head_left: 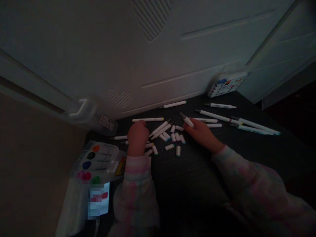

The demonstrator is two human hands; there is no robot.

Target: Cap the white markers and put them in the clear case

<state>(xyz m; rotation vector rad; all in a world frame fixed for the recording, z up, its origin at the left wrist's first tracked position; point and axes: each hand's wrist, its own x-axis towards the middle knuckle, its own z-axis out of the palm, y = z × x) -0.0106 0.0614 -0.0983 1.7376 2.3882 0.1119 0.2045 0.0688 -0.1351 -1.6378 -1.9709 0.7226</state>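
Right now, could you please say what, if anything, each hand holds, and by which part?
The right hand holds a marker by its white barrel; for the left hand, I cannot tell.

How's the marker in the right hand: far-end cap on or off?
Off. The marker shows its bare grey tip beyond the right hand.

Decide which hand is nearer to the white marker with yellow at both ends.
Left. The left hand is just below the yellow-ended marker in view; the right hand, holding another marker, is farther off, to its right.
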